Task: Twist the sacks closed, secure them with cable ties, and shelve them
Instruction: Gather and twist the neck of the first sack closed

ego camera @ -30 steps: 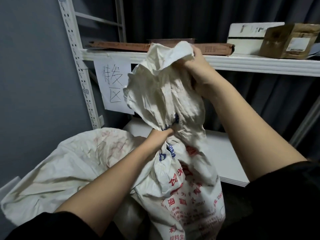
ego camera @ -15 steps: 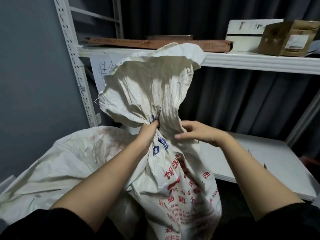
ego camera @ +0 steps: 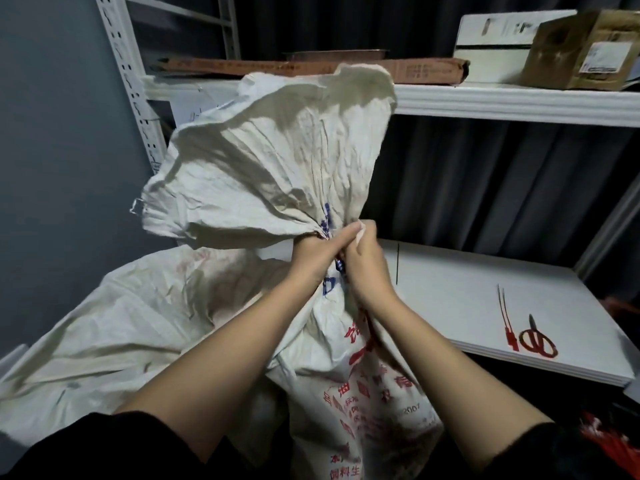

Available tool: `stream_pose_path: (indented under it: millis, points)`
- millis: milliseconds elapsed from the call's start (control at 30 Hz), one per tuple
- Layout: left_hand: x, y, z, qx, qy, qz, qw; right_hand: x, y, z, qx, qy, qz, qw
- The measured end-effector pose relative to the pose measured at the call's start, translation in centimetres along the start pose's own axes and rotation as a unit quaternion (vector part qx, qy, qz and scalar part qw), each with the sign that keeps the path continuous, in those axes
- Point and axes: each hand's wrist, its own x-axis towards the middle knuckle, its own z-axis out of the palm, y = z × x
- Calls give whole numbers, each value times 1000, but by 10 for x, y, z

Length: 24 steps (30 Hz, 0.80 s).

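both hands, left hand [ego camera: 313, 252] and right hand [ego camera: 365, 258], clench the gathered neck of a soft, crumpled woven sack [ego camera: 263, 174]; it looks bulky, best held at that throat.

The hands [ego camera: 341, 258] hide the sack [ego camera: 346, 375] neck.

A white metal rack's lower shelf board [ego camera: 450, 306] carries red cable ties [ego camera: 506, 320] just beside red-handled scissors [ego camera: 537, 342], while its upper shelf board [ego camera: 519, 103] bears a long flat brown carton [ego camera: 311, 69], a white box [ego camera: 498, 39] (partly hidden) and what looks like a worn brown cardboard box [ego camera: 585, 51].
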Motion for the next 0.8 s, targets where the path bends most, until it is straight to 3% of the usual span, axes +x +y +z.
stream_pose_path:
  millis: [100,200,267,367,500,567,667,800]
  points:
    - [3,5,0,11,3,22,1000,-4,3,7,-21,-92,0,995]
    - [11,10,-1,12,-11,-15,1000,-2,10,8,129,-179,35,975]
    - [15,18,-3,-36,-37,-88,995,-1,13,3,112,-201,43,972]
    - [18,28,-3,-184,-105,-167,963,1,11,-1,-21,-187,11,982]
    - [22,25,-10,-179,-145,-132,964,5,19,4,35,-167,-13,985]
    - [21,21,-16,-144,-164,-108,970,5,24,4,51,-151,-14,987]
    - [12,7,-27,2,-180,-96,979,6,24,2,66,-102,-11,993]
    - [-13,-18,-42,198,-180,-43,963,12,22,-6,63,-22,1,998]
